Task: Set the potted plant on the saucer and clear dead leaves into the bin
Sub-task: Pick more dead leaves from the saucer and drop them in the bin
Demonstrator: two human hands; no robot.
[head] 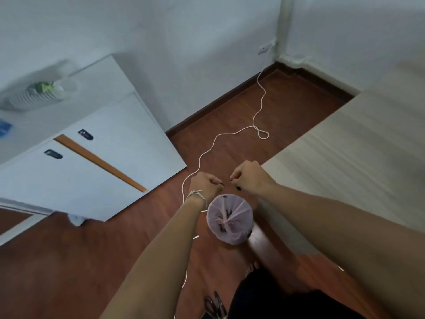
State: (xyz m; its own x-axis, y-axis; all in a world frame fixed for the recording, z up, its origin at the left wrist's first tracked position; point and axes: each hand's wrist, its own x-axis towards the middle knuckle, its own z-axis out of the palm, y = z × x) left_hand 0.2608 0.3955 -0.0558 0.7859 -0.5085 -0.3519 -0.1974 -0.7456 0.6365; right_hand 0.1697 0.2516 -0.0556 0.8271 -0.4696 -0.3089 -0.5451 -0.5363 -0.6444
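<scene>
A small round bin (230, 221) lined with a pale pink bag stands on the wooden floor, with dark bits inside it. Both my hands hover just above its far rim. My left hand (204, 184) is closed with a small dark bit pinched at the fingertips. My right hand (249, 177) is closed too, pinching a small dark bit. The potted plant (44, 88), green leaves in a white ribbed pot, sits blurred on the white cabinet top at the far left. Its saucer cannot be made out.
A white cabinet (92, 146) with two drawer handles stands at the left. A light wooden table (356, 157) fills the right. A white cord (230, 134) snakes across the floor from the wall socket (263, 49). Scissors (215, 305) lie at the bottom edge.
</scene>
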